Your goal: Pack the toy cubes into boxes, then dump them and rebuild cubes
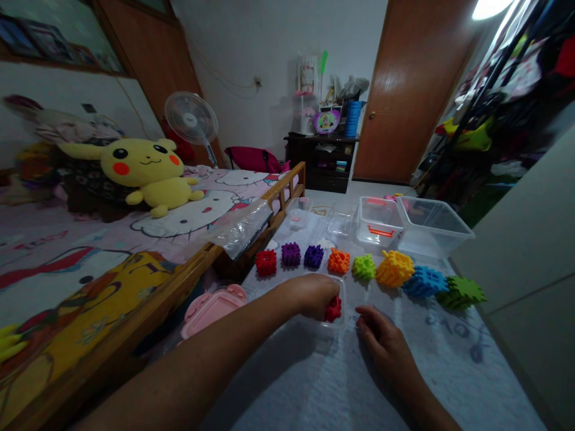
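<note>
My left hand [317,295] is closed over red interlocking blocks [333,307] inside a small clear plastic container [342,317]. Its fingertips are partly hidden behind the back of the hand. To the right of the container, my right hand [381,335] rests on the cloth-covered table [399,383], loosely open and holding nothing. Beyond both hands runs a row of block clusters sorted by colour: red [266,263], purple [291,254], dark violet [313,257], orange [338,261], lime [363,267], yellow [395,269], blue [424,281] and green [460,293].
At the table's back stand a clear box with orange latches [381,222] and a larger open clear bin [433,224]. A pink lid [214,312] lies to the left. The bed's wooden rail [179,269] borders the table, with a clear plastic bag [245,227] on it.
</note>
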`<state>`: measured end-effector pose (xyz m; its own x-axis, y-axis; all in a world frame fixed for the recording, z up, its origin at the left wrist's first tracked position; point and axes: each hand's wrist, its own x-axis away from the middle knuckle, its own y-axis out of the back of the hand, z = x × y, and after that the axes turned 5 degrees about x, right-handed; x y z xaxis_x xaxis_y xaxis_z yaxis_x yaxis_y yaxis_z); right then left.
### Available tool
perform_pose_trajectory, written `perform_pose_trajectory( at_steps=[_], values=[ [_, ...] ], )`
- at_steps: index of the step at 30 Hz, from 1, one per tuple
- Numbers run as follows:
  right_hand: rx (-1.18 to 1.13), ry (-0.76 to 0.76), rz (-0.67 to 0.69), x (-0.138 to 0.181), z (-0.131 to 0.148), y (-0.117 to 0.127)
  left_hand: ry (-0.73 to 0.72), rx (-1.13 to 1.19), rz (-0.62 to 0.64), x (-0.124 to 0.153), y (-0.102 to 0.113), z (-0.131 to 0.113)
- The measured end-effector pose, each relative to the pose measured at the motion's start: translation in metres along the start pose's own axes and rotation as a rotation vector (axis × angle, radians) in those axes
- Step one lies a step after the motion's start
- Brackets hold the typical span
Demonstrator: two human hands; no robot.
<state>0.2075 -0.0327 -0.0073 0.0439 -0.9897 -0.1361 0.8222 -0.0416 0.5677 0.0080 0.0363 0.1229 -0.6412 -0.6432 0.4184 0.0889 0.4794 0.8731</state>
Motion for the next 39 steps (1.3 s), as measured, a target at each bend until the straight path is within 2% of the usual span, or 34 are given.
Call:
perform_pose_trajectory(
  at_steps=[6,10,13,17,21,24,32,39],
  values=[
    [0.016,-0.01,0.005,-0.001,0.002,0.0,-0.02,0.065,-0.103,0.018,0.011,0.006],
    [0.015,-0.016,-0.002,-0.001,0.002,0.0,0.045,0.129,-0.254,0.047,0.024,0.015],
    [0.008,-0.012,0.008,-0.001,0.002,0.0,0.189,0.21,-0.395,0.066,0.029,0.035],
    [0.019,-0.005,0.006,-0.001,0.001,0.001,0.334,0.206,-0.414,0.077,0.026,0.077],
    [0.049,0.008,0.006,-0.003,0.0,0.0,0.456,0.21,-0.462,0.078,0.021,0.115],
    [0.055,0.005,0.012,-0.003,-0.001,0.0,0.51,0.205,-0.49,0.074,0.017,0.13],
    [0.05,-0.002,0.018,-0.002,-0.001,0.0,0.537,0.227,-0.489,0.057,-0.005,0.142],
    [0.061,-0.019,-0.001,-0.002,0.002,0.0,0.501,0.271,-0.476,0.053,-0.015,0.149]
  ],
)
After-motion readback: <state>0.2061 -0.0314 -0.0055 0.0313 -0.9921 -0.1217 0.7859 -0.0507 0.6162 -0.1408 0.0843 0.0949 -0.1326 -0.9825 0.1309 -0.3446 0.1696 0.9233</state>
